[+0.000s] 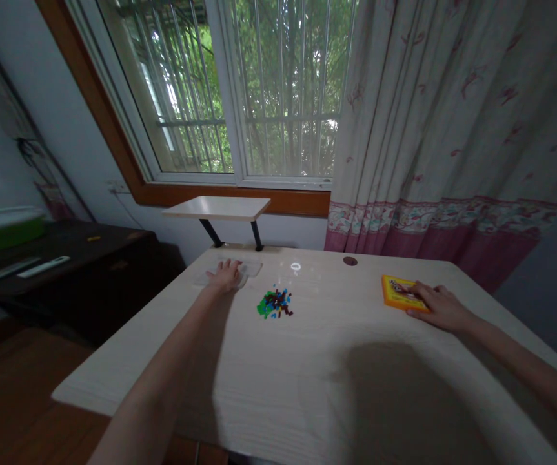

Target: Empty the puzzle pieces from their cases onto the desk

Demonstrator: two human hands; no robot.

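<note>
Mid-frame, coloured pieces (pixel 275 302) lie between your left hand (pixel 225 276), grip unclear, on a clear container (pixel 252 268) and your right hand (pixel 439 308), grasping a yellow box (pixel 397 294).

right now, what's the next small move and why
Probably slide the clear plastic nearer the pile with the left hand: that hand is already at it, the pieces lie loose close by, and the right hand is at the yellow box.

A floral curtain (pixel 433 116) hangs beside a barred window (pixel 227 90).
</note>
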